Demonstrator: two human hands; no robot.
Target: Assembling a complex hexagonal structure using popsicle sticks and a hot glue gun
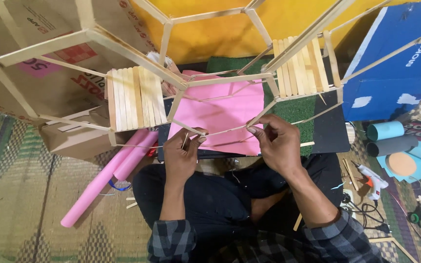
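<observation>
1. My left hand (181,153) pinches a short wooden stick (185,141) at the lower edge of the stick frame (137,58).
2. My right hand (276,143) pinches a thin skewer (227,130) above the pink paper (220,109).

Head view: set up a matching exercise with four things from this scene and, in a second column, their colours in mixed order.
Things:
1. rolled paper tube
2. glue gun
3. box
4. stick frame

Colours:
a. blue
b. pale wood
c. pink
d. white with orange tip

Pairs: 1-c, 2-d, 3-a, 4-b. The left hand and right hand both pinch a thin stick at the frame's lower edge.
</observation>
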